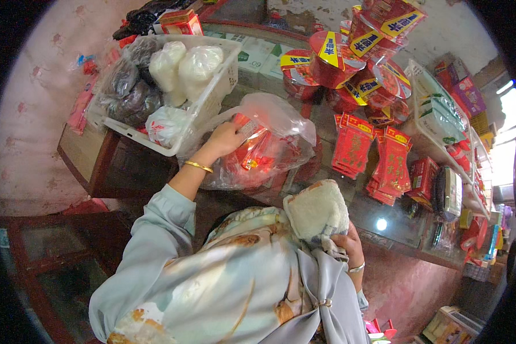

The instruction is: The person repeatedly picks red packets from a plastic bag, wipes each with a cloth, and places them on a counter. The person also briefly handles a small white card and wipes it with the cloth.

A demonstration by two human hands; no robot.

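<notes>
My left hand (227, 138), with a gold bangle at the wrist, is inside the opening of a clear plastic bag (284, 114). Its curled fingers grip a red packet (246, 122) that has a pale printed label. More shiny red packets (258, 155) lie in the bag below it. My right hand (348, 244) holds a bunched white cloth (320, 208) by its lower end, close to my body and over the counter's front edge. The fingertips of my left hand are partly hidden.
A white plastic basket (206, 101) with bagged goods stands to the left. Stacked instant noodle bowls (336, 58) rise behind the bag. Red envelopes (393, 165) lie in piles on the glass counter (357, 206). Another white basket (440, 114) stands at the right.
</notes>
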